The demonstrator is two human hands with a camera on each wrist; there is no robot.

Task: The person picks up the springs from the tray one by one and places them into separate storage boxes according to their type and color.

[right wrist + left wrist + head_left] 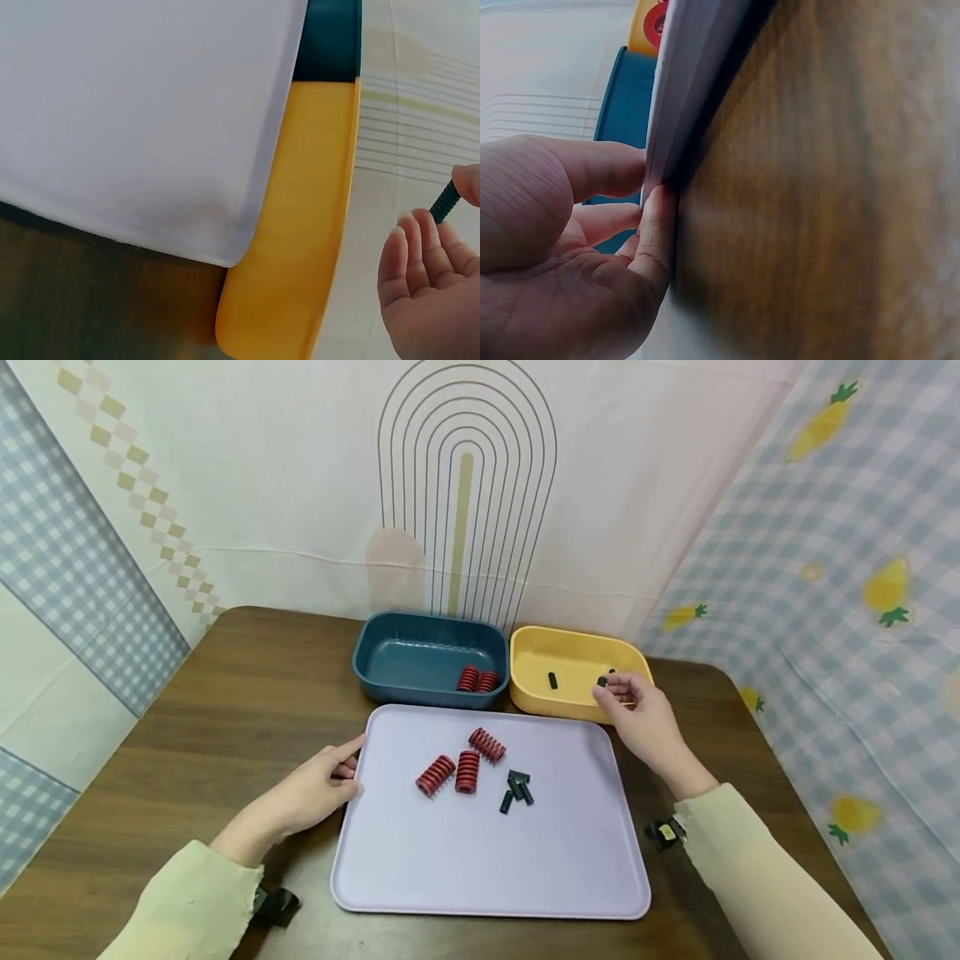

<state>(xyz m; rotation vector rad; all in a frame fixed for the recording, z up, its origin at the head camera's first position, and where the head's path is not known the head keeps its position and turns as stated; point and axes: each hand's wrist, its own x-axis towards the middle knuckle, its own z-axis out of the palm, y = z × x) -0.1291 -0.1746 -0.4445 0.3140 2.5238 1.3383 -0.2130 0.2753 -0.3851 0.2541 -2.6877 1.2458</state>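
My right hand (637, 710) pinches a small dark green spring (445, 202) between thumb and fingers, above the yellow bin (536, 697). In that bin lies another small green spring (552, 680), and a dark bit of one shows just past my fingers. My left hand (318, 785) touches the left edge of the pale lilac tray (487, 868) with thumb and forefinger; its other fingers are bent. Several small green springs (517, 787) lie clustered on the tray. Left of them are three large red springs (467, 772).
A dark teal bin (405, 656) stands behind the tray, left of the yellow one, with two red springs (477, 679) in its front right corner. The brown wooden table (187, 718) reaches back to a patterned cloth (300, 485).
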